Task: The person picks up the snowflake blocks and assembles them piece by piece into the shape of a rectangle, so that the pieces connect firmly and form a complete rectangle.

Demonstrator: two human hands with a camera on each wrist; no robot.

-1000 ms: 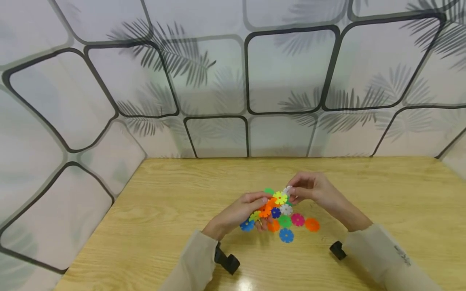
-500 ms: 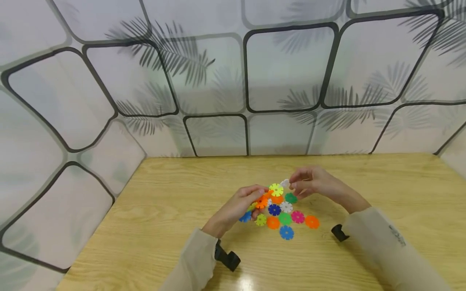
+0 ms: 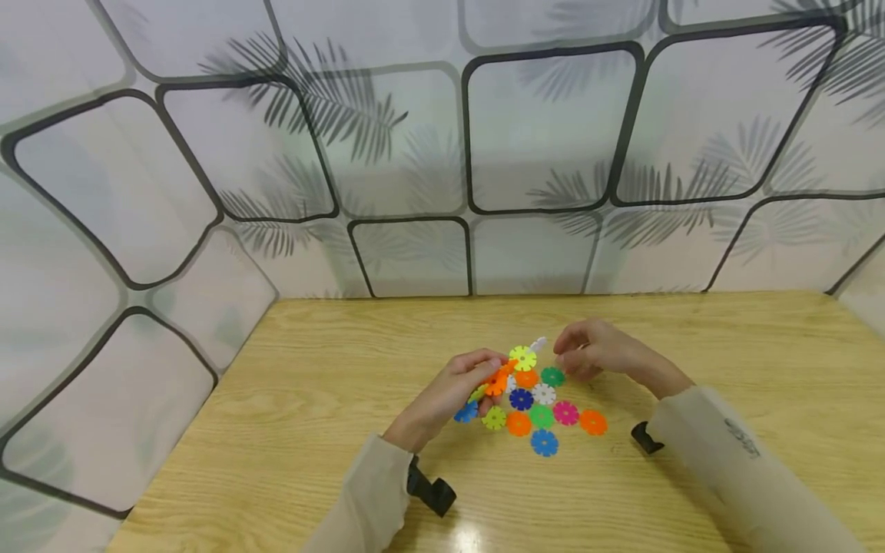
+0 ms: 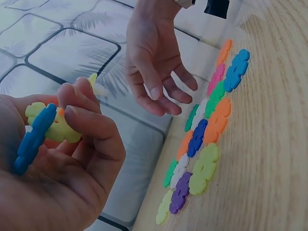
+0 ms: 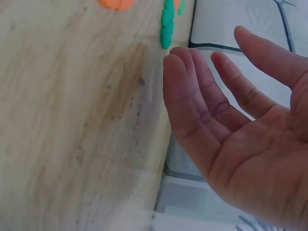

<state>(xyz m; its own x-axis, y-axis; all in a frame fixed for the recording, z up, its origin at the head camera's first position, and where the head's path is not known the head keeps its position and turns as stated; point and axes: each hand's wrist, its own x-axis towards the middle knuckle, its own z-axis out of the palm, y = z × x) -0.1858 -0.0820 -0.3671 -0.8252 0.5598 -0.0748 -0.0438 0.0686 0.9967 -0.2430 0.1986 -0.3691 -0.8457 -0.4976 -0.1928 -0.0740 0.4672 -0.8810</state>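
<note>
My left hand [image 3: 449, 392] grips a chain of interlocking flower-shaped plastic discs [image 3: 495, 384] above the table. Its blue disc [image 4: 34, 138] and a yellow-green disc [image 4: 65, 131] show by the palm in the left wrist view. Beyond the fingertips, a yellow disc [image 3: 523, 358] faces up, and a white disc [image 3: 538, 345] stands edge-on at the chain's far end. Part of the chain is hidden by my fingers. Just right of the white disc is my right hand [image 3: 600, 357], its fingers loosely bent with nothing between them, as the right wrist view [image 5: 240, 130] confirms.
Loose discs lie flat in a cluster below the hands, among them a blue disc [image 3: 545, 442], a pink disc [image 3: 565, 412], an orange disc [image 3: 593, 422] and a green disc [image 3: 552, 376]. A patterned backdrop [image 3: 415, 253] rises behind the wooden table [image 3: 290, 430].
My right hand has let go of the white disc and drawn off to the right. The white disc stays on the chain, which my left hand has shifted slightly away and leftward.
</note>
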